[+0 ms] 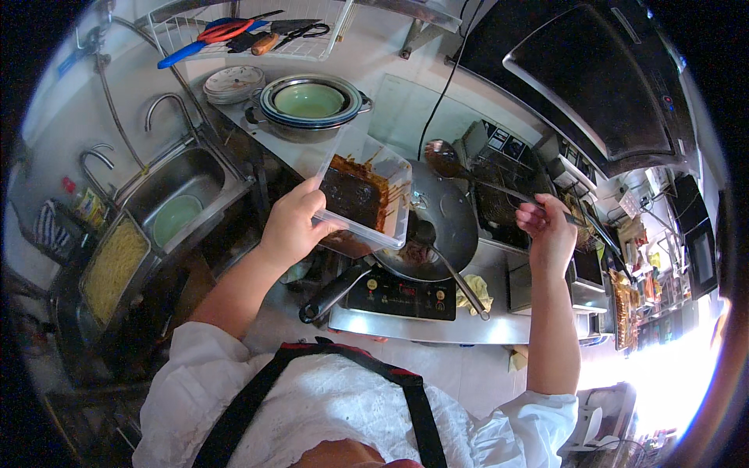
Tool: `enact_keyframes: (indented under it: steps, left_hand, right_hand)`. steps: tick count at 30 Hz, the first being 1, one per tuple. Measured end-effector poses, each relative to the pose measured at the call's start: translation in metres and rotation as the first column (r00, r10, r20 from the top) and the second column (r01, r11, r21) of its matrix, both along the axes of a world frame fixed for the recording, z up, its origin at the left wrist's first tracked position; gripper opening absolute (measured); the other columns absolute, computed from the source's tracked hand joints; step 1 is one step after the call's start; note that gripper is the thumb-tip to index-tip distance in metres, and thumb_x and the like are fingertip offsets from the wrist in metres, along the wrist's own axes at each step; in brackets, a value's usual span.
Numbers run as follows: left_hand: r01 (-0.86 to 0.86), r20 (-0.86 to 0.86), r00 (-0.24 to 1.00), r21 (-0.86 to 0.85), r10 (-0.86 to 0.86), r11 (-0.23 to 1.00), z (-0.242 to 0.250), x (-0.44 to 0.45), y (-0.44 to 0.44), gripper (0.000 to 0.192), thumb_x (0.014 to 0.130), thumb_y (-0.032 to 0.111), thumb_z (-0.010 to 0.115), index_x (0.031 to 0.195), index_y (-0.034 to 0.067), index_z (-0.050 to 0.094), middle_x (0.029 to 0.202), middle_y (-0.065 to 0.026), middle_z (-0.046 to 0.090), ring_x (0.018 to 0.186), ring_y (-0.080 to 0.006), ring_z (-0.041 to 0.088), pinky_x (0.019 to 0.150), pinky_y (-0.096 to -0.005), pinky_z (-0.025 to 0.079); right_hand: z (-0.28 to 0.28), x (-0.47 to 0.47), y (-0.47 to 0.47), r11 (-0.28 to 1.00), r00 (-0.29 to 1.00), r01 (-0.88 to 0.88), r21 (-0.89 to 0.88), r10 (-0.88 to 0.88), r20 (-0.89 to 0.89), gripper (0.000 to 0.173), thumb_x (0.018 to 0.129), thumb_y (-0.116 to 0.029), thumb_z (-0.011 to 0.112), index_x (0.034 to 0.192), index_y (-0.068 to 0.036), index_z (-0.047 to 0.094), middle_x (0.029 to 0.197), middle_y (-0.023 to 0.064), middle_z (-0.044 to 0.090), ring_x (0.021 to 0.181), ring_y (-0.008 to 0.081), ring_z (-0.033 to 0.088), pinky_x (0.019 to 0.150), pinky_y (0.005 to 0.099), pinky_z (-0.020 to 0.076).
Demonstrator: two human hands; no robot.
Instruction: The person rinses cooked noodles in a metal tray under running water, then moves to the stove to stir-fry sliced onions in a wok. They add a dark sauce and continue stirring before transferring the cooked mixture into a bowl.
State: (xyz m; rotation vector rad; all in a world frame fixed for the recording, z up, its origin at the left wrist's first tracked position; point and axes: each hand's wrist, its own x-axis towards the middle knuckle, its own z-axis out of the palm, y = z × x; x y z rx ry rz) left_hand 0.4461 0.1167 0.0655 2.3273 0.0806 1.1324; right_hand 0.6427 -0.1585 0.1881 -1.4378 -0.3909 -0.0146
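My left hand (297, 223) grips the near side of a clear plastic container (398, 175), tilted so its inside shows. Dark brown sauce (354, 193) lies in it, with reddish streaks up the walls. In my right hand (547, 228) is the handle of a metal ladle (443, 158), its bowl stained brown and raised over the far side of a wok (450, 210). The wok sits on an induction cooker (404, 295) with a lit display. A second ladle (459, 281) rests in the wok, near some food (416, 254) partly hidden by the container.
A yellowish cloth (475, 294) lies right of the cooker. Behind are stacked bowls (310, 99) and plates (234, 82). A wire rack (193, 29) holds knives and scissors. To the left is a sink (175, 181) beside a tray of yellow shreds (116, 266). Fryer baskets (509, 202) stand right.
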Motion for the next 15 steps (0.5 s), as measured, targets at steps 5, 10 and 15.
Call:
enact_keyframes:
  steps: [5, 10, 15]
  left_hand:
    - [0.024, -0.003, 1.000, 0.003, -0.024, 1.000, -0.002, 0.000, -0.007, 0.042, 0.060, 0.014, 0.081, 0.070, 0.001, 0.042, 0.120, -0.0234, 0.052, 0.081, -0.0368, 0.058, 0.066, -0.0383, 0.048]
    - [0.035, 0.073, 0.996, 0.091, -0.041, 0.995, -0.008, -0.003, -0.008, 0.045, 0.057, 0.015, 0.082, 0.065, 0.002, 0.040, 0.124, -0.0294, 0.048, 0.095, -0.0418, 0.057, 0.075, -0.0382, 0.049]
    - [0.063, 0.093, 0.993, 0.123, -0.075, 0.990, -0.009, -0.008, -0.009, 0.042, 0.057, 0.015, 0.081, 0.069, 0.004, 0.043, 0.122, -0.0277, 0.048, 0.082, -0.0378, 0.057, 0.070, -0.0401, 0.049]
  right_hand:
    - [-0.031, -0.039, 0.048, 0.857, 0.803, -0.252, -0.449, 0.444, 0.398, 0.013, 0.089, -0.010, 0.054, 0.096, -0.001, 0.059, 0.079, 0.0099, 0.065, 0.067, 0.0158, 0.063, 0.058, 0.0288, 0.0516]
    - [-0.064, -0.058, 0.062, 0.669, 0.234, -0.018, -0.743, 0.725, 0.647, 0.031, 0.065, 0.007, 0.060, 0.095, -0.001, 0.055, 0.069, 0.0108, 0.058, 0.057, 0.0282, 0.058, 0.055, 0.0334, 0.0482]
    - [-0.073, -0.068, 0.063, 0.765, 0.841, -0.487, -0.422, 0.542, 0.012, 0.011, 0.091, -0.007, 0.050, 0.094, 0.002, 0.054, 0.078, 0.0135, 0.064, 0.063, 0.0170, 0.063, 0.056, 0.0253, 0.0514]
